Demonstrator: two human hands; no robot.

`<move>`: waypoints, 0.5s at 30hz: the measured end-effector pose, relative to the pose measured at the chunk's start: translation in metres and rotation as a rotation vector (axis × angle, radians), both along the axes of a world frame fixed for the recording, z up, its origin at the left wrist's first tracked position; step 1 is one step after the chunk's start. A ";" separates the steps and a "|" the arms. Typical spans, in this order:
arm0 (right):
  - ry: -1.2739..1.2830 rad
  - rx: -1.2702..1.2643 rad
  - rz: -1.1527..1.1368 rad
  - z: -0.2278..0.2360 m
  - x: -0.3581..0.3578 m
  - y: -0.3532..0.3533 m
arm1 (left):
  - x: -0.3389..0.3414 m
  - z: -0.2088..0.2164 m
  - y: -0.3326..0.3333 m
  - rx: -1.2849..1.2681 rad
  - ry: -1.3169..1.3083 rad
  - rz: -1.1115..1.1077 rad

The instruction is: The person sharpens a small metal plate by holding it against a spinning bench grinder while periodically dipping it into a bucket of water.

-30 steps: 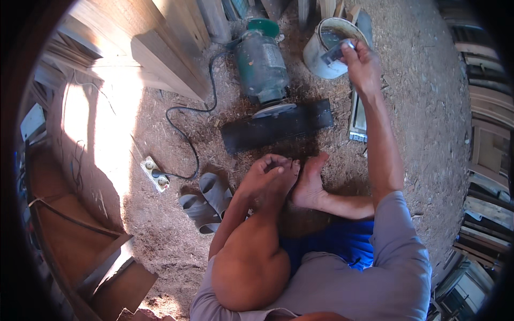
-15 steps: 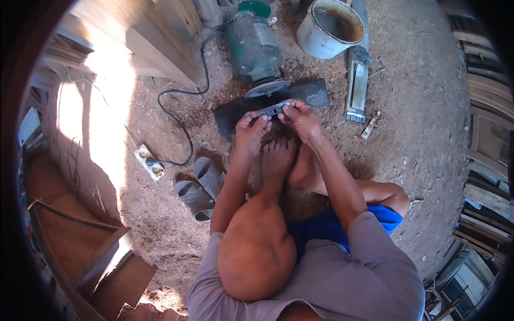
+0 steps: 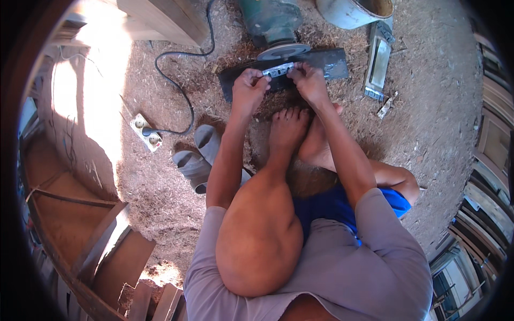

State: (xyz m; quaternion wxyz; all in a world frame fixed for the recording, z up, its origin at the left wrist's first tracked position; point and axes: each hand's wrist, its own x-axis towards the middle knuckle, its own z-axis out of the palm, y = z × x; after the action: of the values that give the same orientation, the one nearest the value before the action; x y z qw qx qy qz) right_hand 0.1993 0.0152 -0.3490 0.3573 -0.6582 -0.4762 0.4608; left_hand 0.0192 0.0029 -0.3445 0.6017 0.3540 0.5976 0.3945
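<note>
I sit on a sawdust floor with my bare feet drawn in. Both hands hold a small flat metal blade (image 3: 278, 70) by its ends. My left hand (image 3: 248, 88) grips its left end and my right hand (image 3: 309, 81) grips its right end. The blade lies against the grey grinding disc (image 3: 284, 51) of a green motor (image 3: 268, 18), above a dark flat base plate (image 3: 332, 61).
A white bucket (image 3: 350, 12) stands at the top right, with a long metal plane body (image 3: 378, 60) beside it. A black cable (image 3: 176, 85) runs to a white socket strip (image 3: 145, 131). Grey sandals (image 3: 199, 158) lie at my left. Wooden boards and frames line both sides.
My right hand came back from the white bucket to the blade. Both hands have moved forward and now press the blade at the grinding disc.
</note>
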 end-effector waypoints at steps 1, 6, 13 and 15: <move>0.017 -0.008 -0.017 -0.003 -0.002 0.002 | -0.003 -0.004 0.004 0.056 0.131 -0.026; 0.017 -0.109 -0.015 0.009 -0.005 0.012 | -0.006 0.003 0.016 0.106 0.548 -0.108; 0.098 -0.160 -0.071 0.007 -0.017 0.016 | -0.017 -0.019 0.022 0.078 0.378 -0.058; 0.090 -0.163 -0.077 0.007 -0.016 0.017 | -0.015 -0.020 0.022 0.089 0.359 -0.037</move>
State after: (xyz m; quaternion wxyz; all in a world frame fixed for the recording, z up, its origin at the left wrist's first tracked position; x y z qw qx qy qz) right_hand 0.1832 0.0321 -0.3418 0.3409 -0.6815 -0.3950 0.5132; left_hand 0.0041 0.0245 -0.3648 0.4763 0.4558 0.6707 0.3400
